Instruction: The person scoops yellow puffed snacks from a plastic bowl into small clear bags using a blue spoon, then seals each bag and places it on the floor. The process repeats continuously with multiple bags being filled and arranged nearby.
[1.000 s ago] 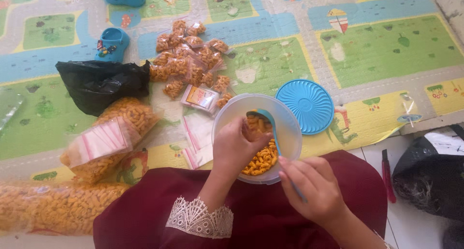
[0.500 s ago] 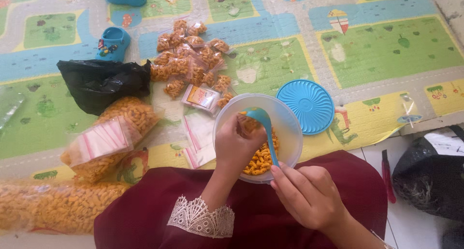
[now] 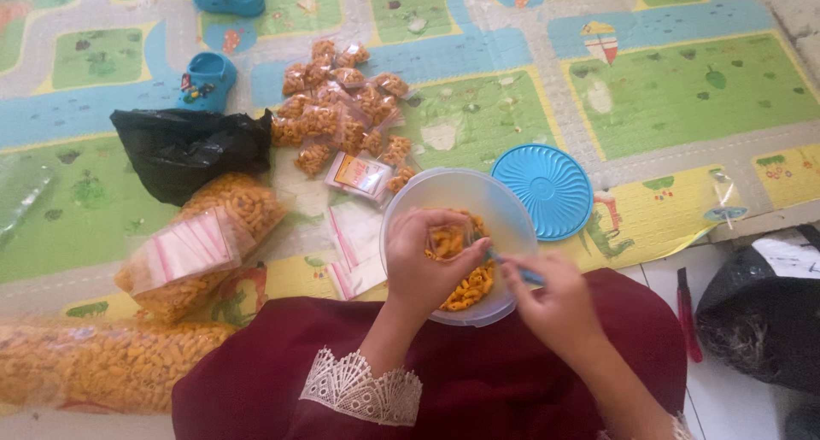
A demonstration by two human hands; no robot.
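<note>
Seen from above, a person in a maroon garment sat on a colourful play mat (image 3: 683, 90) with a clear plastic bowl (image 3: 512, 222) of orange macaroni snacks (image 3: 468, 286) at their lap. The left hand (image 3: 423, 265) was closed around a small clear bag (image 3: 451, 239) held over the bowl. The right hand (image 3: 555, 303) gripped a blue spoon (image 3: 523, 273) dipping into the snacks. A round blue lid (image 3: 542, 190) lay just beside the bowl, filled small bags (image 3: 342, 115) beyond it.

small orange snack packets (image 3: 342, 107) heaped on mat | large clear snack bags (image 3: 205, 243) left | black bag (image 3: 184, 149)
</note>
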